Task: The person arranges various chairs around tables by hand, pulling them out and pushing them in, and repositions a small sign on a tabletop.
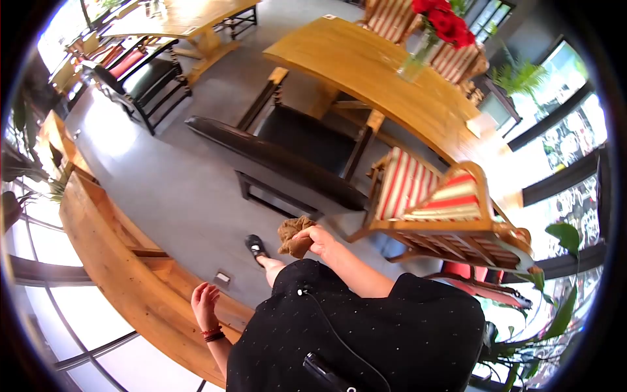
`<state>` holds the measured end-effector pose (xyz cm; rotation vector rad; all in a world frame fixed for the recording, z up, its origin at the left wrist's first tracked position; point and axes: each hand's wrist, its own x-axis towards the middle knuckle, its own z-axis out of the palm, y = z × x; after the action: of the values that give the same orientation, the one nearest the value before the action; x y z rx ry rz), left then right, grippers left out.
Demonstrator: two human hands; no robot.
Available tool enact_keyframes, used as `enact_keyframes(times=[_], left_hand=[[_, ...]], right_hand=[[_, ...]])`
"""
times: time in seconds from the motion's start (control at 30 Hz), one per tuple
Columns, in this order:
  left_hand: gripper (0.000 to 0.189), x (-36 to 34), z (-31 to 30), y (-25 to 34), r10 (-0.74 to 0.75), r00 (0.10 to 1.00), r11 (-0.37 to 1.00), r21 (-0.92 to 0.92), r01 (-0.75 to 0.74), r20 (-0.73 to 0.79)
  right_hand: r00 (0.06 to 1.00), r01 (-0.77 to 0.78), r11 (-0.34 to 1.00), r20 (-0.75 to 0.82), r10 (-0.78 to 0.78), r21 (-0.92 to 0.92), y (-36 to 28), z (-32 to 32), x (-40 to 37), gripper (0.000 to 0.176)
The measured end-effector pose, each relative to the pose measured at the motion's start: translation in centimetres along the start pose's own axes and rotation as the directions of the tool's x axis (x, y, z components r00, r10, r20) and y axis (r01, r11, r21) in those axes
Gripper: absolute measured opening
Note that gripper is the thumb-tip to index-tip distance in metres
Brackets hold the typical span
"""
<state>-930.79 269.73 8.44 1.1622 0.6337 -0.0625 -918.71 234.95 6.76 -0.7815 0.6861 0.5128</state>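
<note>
My right hand [317, 240] grips a crumpled brown cloth [294, 235], held out in front of my body above the grey floor. Part of the cloth is hidden under the fingers. At lower left my left hand [206, 304] hangs beside the long wooden ledge [111, 261], its fingers loosely bent and apart with nothing in them. Dark bands circle that wrist. Ahead of the cloth stands a dark bench-like chair [287, 160] with a leather back, and a striped armchair [450, 202] is to the right of it.
A wooden table [366, 62] carries red roses [444, 23] in a glass vase [415, 62]. Another table [176, 16] and a dark chair [140, 81] stand at the far left. Windows and plants line the right side. A small floor plate [222, 279] lies near my shoe [256, 245].
</note>
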Motion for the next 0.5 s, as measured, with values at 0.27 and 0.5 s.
enact_keyframes(times=[0.27,0.5], left_hand=[[0.021,13.3,-5.5,8.6,-0.024,0.982,0.998,-0.054,0.014,-0.189],[0.022,22.5,-10.4,11.4,-0.126,0.951,0.98,-0.181,0.077,-0.282]], right_hand=[[0.931,0.137,0.988,0.351,-0.103,-0.073,-4.5,25.0,9.2,0.042],[0.914,0.145,0.986,0.394,-0.099,-0.088,-8.6,40.3,16.9,0.039]])
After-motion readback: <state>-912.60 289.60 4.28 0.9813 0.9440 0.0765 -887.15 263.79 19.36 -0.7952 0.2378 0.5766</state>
